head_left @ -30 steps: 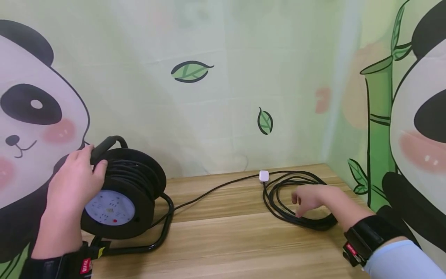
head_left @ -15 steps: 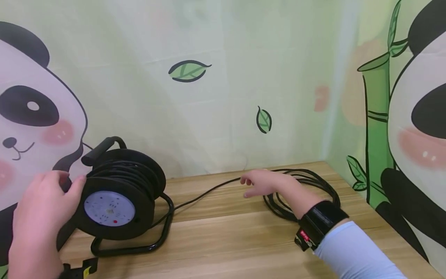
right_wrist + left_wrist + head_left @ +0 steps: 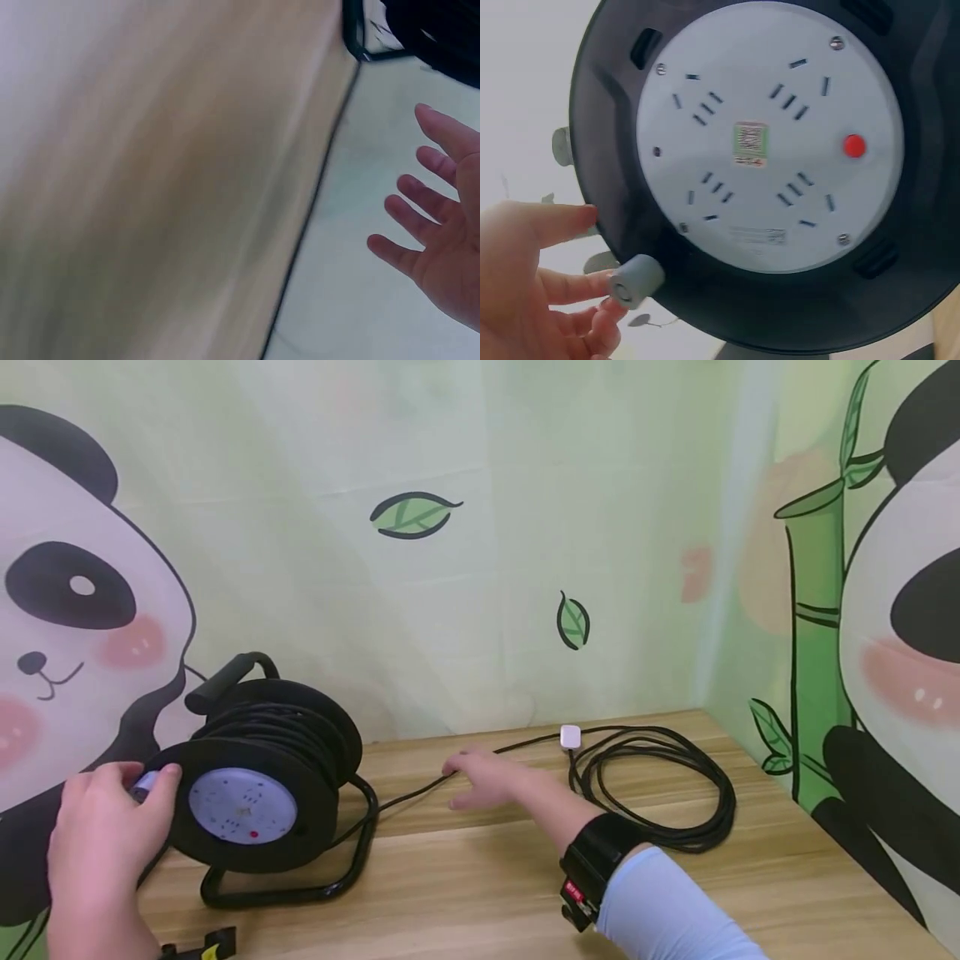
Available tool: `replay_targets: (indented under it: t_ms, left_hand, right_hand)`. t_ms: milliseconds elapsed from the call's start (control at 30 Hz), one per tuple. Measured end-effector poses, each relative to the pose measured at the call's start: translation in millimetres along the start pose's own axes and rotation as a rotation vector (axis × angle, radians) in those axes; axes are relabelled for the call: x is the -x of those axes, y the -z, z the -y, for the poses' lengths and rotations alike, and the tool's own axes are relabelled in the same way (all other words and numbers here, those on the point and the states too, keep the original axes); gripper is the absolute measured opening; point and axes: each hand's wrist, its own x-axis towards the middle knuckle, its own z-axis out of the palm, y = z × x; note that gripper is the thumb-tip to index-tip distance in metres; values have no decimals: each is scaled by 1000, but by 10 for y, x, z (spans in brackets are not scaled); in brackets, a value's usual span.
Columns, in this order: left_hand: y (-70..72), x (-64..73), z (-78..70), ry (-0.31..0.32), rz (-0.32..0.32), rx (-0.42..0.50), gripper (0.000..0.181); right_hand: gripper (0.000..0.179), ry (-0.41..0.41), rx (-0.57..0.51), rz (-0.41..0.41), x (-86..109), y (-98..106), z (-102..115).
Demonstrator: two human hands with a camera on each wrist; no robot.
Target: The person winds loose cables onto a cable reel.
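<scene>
A black cable reel [image 3: 258, 806] with a pale socket face [image 3: 772, 135] stands at left on its tubular frame. My left hand [image 3: 108, 835] is at its left rim. In the left wrist view the thumb tip lies by the rim, apart from the fingers, and fingertips touch the grey knob [image 3: 637, 281]. My right hand [image 3: 483, 781] is over the black cable [image 3: 528, 742] right of the reel. Its fingers are spread in the right wrist view, with nothing held. The cable runs from the reel to a loose coil [image 3: 720, 810] at right.
A small white square piece [image 3: 570, 737] sits on the cable by the coil. The wooden table [image 3: 465, 893] backs onto a printed cloth [image 3: 480, 652] with panda and leaf drawings. The reel's carrying handle [image 3: 221, 683] rises at its top.
My left hand has left the reel's top handle and come down to the knob at its rim. My right hand has moved left from the coil, over the white piece, toward the reel.
</scene>
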Motion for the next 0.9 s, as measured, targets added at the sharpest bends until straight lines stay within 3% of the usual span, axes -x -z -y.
replay_targets:
  t_ms: [133,333,567,733,900]
  left_hand:
    - [-27,-37,53,32,-11,9,75]
    - [-38,-109,106,76,34,-16,75]
    - [-42,-127,176,176,85,-16,78]
    - [-57,-172,229,133,162,-84,84]
    - [-68,-216,269,97,141,-80,79]
  right_hand:
    - [55,22,25,1,-171,-229,166]
    - [61,40,108,66,-418,-426,436]
    - [70,-5,210,113,-587,-655,664]
    - [66,-68,259,123,-654,-761,728]
    - [56,-112,292,108,-696,-792,731]
